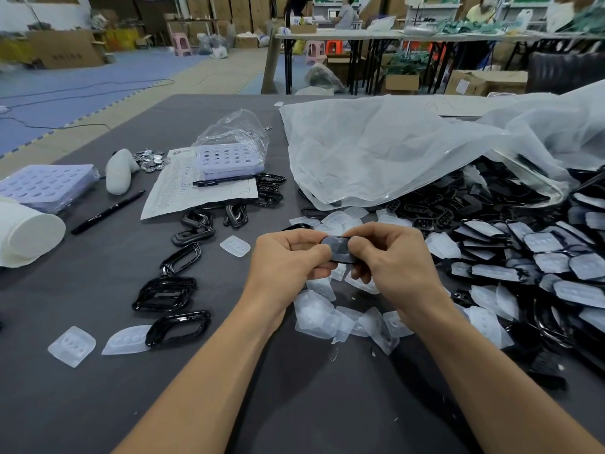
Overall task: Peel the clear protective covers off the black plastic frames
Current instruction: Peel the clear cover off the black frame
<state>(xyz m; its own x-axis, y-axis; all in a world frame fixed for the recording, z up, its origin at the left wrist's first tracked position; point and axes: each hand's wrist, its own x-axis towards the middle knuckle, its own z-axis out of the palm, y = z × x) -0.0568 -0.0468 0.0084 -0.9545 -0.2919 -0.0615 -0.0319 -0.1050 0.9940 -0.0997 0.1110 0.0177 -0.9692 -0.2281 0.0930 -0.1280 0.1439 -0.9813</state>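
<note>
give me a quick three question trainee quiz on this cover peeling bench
1. True or false: the left hand and right hand both grip one black plastic frame.
2. The heap of black frames still wearing clear covers lies: A) left of the hands B) right of the hands C) inside a purple tray.
3. Fill in: one black pen lies on a printed ___ sheet.
Key: 1 true; 2 B; 3 paper.

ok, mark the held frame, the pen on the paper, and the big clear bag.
held frame (339,251), head view, its dark middle.
pen on the paper (220,181), head view, mid barrel.
big clear bag (376,152), head view, its flat top side.
</note>
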